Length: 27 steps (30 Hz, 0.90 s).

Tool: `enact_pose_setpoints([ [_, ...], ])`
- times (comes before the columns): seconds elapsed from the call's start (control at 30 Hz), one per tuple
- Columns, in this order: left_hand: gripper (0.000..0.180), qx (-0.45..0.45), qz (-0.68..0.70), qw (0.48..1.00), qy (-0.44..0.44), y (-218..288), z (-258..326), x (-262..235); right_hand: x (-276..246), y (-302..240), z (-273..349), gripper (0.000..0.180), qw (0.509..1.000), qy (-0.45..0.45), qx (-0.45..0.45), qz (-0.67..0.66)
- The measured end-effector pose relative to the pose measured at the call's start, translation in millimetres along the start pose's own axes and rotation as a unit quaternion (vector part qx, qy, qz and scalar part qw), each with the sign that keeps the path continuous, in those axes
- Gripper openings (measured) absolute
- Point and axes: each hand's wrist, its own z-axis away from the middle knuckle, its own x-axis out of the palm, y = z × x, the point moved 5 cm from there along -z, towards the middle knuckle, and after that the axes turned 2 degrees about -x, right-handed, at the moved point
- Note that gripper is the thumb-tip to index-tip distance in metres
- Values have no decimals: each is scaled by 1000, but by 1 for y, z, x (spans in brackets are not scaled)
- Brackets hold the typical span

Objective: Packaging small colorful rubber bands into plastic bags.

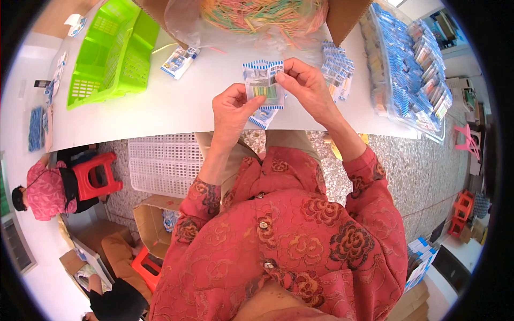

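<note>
Between my two hands is a small flat packet (259, 80) with blue-and-white striped ends and a clear window, through which green and yellow pieces show. My left hand (230, 109) pinches its lower left side, thumb across the front. Thumb and fingers of my right hand (310, 91) grip its upper right edge. Just below, partly hidden by the held one, another striped packet (262, 118) lies at the table edge. To the right of my right hand, several overlapping packets (337, 64) rest on the white table (182, 101).
An open cardboard box (353, 18) at the back holds a clear bag of thin pastel sticks (262, 16). At left are a bright green basket (115, 64) and a loose packet (180, 62). A clear bin (381, 101) of packets stands right. Another person (48, 187) sits far left.
</note>
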Motion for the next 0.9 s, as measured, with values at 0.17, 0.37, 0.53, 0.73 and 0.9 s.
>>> enact_pose_setpoints([
  [0.17,18,11,-137,990,-33,-11,1,9,-5,1,21,20,997,13,39,-63],
  [0.37,20,23,-167,985,-35,-31,4,24,-42,19,52,23,987,33,89,132],
  [0.53,25,110,-309,945,13,-33,5,-1,-101,43,67,29,941,176,60,283],
  [0.73,35,158,-446,878,72,-38,14,-17,-130,45,65,40,821,249,-36,513],
  [0.9,56,194,-563,802,56,-52,19,-12,-116,32,63,49,754,314,-142,560],
])
